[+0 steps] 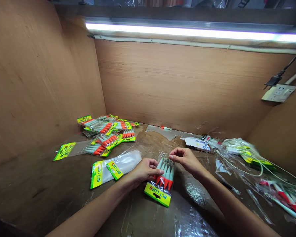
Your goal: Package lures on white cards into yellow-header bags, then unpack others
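Note:
Several fishing lures (pixel 165 174), pale blue-white with red-orange ends, lie side by side at a clear bag with a yellow-green "BCT LURE" header (pixel 158 195). I cannot tell whether they are inside the bag or on top of it. My left hand (pixel 148 170) is closed on their left side, with the thumb over the lures. At their far ends, my right hand (pixel 184 158) pinches the small metal hooks (pixel 169 160) between thumb and forefinger. Just left of my left hand lie flat clear bags (pixel 128 163) with yellow headers.
A pile of packed lures (pixel 108 131) sits at the back left. To the right are a handwritten white card (pixel 197 144), plastic bags with a white cord (pixel 239 148), and loose red-and-white lures (pixel 286 197). Wooden panels (pixel 177 85) enclose the table.

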Demonstrator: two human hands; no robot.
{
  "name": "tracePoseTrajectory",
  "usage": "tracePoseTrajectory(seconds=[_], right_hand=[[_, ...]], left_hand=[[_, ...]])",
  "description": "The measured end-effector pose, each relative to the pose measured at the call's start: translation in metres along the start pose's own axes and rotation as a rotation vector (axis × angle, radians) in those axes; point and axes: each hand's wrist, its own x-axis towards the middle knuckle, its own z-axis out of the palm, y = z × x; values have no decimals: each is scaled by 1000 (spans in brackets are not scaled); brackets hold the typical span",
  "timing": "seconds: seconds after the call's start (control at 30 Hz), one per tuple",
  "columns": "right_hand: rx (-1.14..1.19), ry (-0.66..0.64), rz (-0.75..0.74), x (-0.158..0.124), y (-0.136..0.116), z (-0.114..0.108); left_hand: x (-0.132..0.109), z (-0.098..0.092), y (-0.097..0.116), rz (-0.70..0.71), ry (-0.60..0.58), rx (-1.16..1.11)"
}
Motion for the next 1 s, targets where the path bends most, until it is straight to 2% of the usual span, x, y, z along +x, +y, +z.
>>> tracePoseTrajectory(seconds=[0.13,0.3,0.47,0.53,0.7,0.77,0.9,1.0], right_hand=[[150,123,1,-1,-4,-4],[208,-16,51,-3,-10,-8],[181,75,-22,-3,-14,-6],[199,86,-30,-3,-17,-5],[196,-29,4,-5,-22,-4],[179,-36,-9,-5,-20,-4],[233,4,-12,-3,-16,-2],[206,5,-38,-4,-19,-2]], left_hand=[[1,0,-1,59,-16,-33],[-2,5,3,69,-48,-42],[0,10,2,191,36,39],[1,11,1,201,32,11],[0,10,0,126,-33,-89],[-1,11,1,137,-65,-95],[-1,15,2,229,-112,64],[3,15,-2,282,-61,207]])
